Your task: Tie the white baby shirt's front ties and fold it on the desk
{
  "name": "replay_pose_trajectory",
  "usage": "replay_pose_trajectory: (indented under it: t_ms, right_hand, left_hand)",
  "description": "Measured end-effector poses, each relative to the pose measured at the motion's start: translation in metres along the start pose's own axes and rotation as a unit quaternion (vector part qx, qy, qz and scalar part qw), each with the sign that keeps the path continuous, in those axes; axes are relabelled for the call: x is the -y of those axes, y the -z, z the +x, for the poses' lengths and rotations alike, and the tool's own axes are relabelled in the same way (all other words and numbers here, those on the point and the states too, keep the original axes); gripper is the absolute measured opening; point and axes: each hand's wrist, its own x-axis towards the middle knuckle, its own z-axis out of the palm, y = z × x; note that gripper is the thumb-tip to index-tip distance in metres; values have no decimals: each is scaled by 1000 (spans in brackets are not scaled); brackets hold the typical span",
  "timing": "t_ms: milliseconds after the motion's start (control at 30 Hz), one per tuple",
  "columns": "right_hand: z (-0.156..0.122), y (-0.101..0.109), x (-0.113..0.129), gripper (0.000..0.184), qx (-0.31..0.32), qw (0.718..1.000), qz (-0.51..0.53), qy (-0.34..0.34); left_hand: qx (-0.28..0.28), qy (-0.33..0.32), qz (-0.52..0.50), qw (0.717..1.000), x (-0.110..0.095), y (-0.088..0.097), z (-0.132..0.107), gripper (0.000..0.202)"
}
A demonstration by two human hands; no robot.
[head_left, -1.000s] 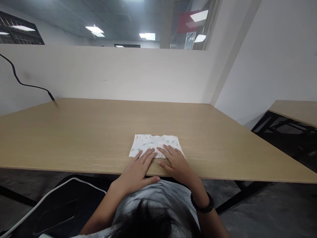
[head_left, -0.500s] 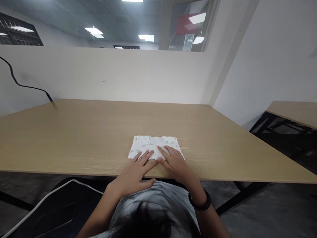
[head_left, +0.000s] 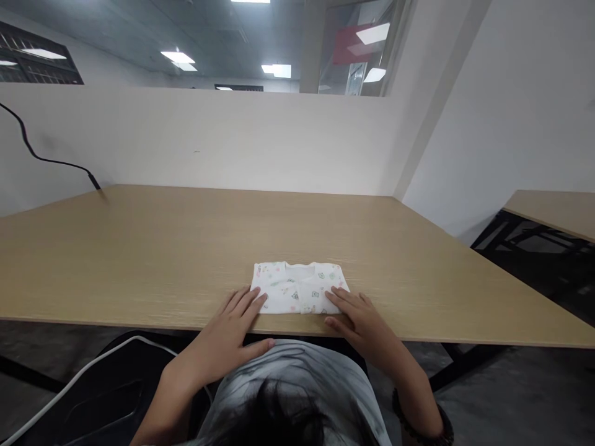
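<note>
A small white garment point(head_left: 297, 290) with a printed pattern lies folded flat near the table's front edge, its neckline toward the back. My left hand point(head_left: 227, 328) has its fingers stretched out, the fingertips touching the garment's left side and the thumb apart over the table edge. On the opposite side my right hand point(head_left: 360, 319) lies open, with its fingertips on the garment's right part. Neither hand grips the cloth. A dark beaded bracelet point(head_left: 421, 424) circles my right wrist.
The wooden table point(head_left: 186, 241) reaches back to a low white wall point(head_left: 260, 142). A black cable point(head_left: 56, 162) hangs down at the far left. Below on the left are a dark chair point(head_left: 106, 396) and a white cable point(head_left: 83, 371). Another table point(head_left: 553, 210) stands at right.
My hands have moved apart from the garment's middle to its left and right sides. The garment now sits slightly closer to the front edge, and more of its print shows.
</note>
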Motion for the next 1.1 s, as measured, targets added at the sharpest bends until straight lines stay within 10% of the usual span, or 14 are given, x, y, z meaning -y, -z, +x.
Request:
replay_pose_trajectory:
  t_ms: [167, 400, 767, 1100]
  right_hand:
    - [-7, 0, -5, 50, -70, 997, -8, -37]
    - [-6, 8, -9, 49, -28, 998, 6, -63]
    - [51, 14, -21, 60, 28, 996, -33, -73]
    - [72, 12, -42, 33, 10, 996, -55, -67]
  left_hand:
    - [-35, 9, 11, 999, -8, 1, 10, 74]
    - [58, 43, 1, 997, -9, -4, 21, 80]
    - [51, 103, -7, 993, 16, -9, 62, 87]
    - [-42, 111, -53, 991, 17, -12, 51, 80]
